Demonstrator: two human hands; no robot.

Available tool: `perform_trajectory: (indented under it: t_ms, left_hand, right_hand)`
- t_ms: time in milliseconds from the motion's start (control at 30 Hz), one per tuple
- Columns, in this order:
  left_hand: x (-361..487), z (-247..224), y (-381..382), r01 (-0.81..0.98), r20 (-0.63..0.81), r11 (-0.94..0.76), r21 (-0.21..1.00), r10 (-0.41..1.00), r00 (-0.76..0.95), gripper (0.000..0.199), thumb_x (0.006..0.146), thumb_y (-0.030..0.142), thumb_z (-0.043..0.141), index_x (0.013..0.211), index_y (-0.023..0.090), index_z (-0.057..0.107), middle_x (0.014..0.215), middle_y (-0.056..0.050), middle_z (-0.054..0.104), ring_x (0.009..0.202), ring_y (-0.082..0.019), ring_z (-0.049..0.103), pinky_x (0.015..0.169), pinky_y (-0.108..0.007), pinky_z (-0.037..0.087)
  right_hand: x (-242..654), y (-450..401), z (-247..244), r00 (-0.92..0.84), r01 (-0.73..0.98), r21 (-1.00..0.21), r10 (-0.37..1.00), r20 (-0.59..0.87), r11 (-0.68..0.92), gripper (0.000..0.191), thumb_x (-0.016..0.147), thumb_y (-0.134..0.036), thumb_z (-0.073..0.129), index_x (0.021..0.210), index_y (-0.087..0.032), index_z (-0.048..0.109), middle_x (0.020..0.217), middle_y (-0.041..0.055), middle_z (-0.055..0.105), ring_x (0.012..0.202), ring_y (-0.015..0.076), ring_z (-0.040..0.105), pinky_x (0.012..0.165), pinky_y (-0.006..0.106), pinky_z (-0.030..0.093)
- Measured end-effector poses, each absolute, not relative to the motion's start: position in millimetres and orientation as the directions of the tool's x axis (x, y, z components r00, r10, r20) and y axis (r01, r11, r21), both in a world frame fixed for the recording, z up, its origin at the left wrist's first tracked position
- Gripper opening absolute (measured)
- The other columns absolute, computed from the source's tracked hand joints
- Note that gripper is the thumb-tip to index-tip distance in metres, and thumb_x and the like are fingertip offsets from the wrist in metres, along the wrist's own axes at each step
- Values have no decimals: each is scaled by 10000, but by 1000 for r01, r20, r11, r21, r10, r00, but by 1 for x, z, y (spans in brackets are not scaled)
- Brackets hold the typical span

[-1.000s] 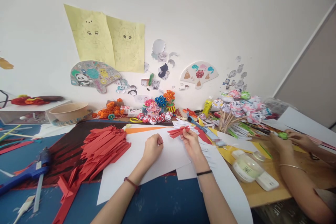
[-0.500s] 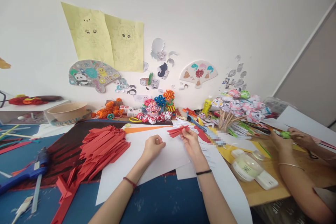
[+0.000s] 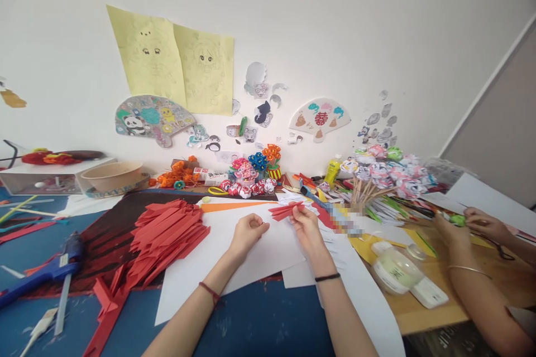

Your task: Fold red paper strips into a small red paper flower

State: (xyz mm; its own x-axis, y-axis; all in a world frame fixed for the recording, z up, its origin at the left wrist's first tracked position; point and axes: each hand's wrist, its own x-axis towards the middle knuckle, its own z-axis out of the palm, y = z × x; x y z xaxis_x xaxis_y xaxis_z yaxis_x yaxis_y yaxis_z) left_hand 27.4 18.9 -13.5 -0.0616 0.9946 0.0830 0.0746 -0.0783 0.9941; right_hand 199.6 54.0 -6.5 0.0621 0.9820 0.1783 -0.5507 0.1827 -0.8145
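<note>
My right hand (image 3: 307, 227) pinches a small fan of folded red paper strips (image 3: 285, 211) above the white paper (image 3: 268, 251). To its left my left hand (image 3: 250, 231) is closed, thumb and fingertips together. Whether something tiny is in that pinch, I cannot tell. The two hands are apart, and my left fingertips do not touch the red strips. Left of my hands lies a large heap of folded red paper strips (image 3: 170, 237), partly on the white paper and partly on a dark red-stained sheet (image 3: 100, 234).
A blue glue gun (image 3: 50, 273) and a brush (image 3: 42, 326) lie at left. Craft flowers (image 3: 255, 170) line the wall, beside paper roses (image 3: 383, 170) on sticks. A jar (image 3: 393, 268) stands right, near a co-worker's hands (image 3: 464, 226) on a green piece.
The view has turned slightly left, so the scene sits a little farther right. My left fingers have shifted slightly. My right hand keeps hold of the red strips.
</note>
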Motion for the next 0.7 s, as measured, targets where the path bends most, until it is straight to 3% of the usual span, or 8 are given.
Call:
perform_trajectory:
  t_ms: [233,400,533,700]
  left_hand:
    - [29,-11,16,-60,39,-39,997,999,3,404,603,471,763,698,166,516,464,55,501,404,-58,406,418,-189,296]
    - [27,-6,13,-107,-21,23,994,1000,15,470,564,519,787,693,150,527,626,-2,593,421,-47,438,390,-186,256]
    - [25,-4,13,-120,-57,61,991,998,38,477,564,538,776,683,139,544,677,-3,588,394,-20,370,385,-197,172]
    - [24,-4,12,-97,-85,89,991,995,52,456,575,548,751,651,135,575,516,51,457,391,-28,280,415,-222,105]
  right_hand:
    - [200,54,-8,49,-570,-802,982,182,177,268,545,-262,889,607,-168,645,612,-27,568,568,89,485,570,244,421]
    - [200,55,-9,41,-576,-799,982,184,174,259,554,-267,885,610,-167,652,620,-28,564,576,86,474,574,240,408]
    - [200,55,-8,39,-578,-799,983,177,167,263,549,-266,885,609,-165,650,621,-29,564,576,87,471,575,244,401]
    - [200,55,-7,39,-574,-802,985,170,161,265,549,-263,884,599,-164,644,609,-32,553,566,86,465,571,245,401]
